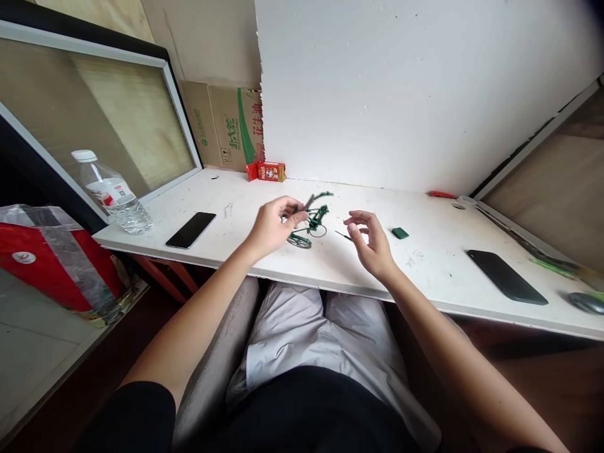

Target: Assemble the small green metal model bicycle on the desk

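Observation:
A small dark green model bicycle (317, 220) is raised just over the white table in front of me. My left hand (278, 223) is closed on its left part, the thumb and fingers pinching the frame; the fingers hide some of it. One spoked wheel (300, 241) shows below that hand. To the right, my right hand (370, 242) hovers with curved fingers apart from the thumb and nothing visible between them. A thin dark rod (343, 235) shows just left of its thumb, its right end hidden by the hand. A small green block (400, 233) lies farther right.
On the left of the white table (226, 251) are a phone (191, 229) and a water bottle (116, 195). A small red box (271, 171) and a cardboard box (226, 126) stand at the back. Another dark phone-like slab (507, 277) and a mouse (587, 302) lie right.

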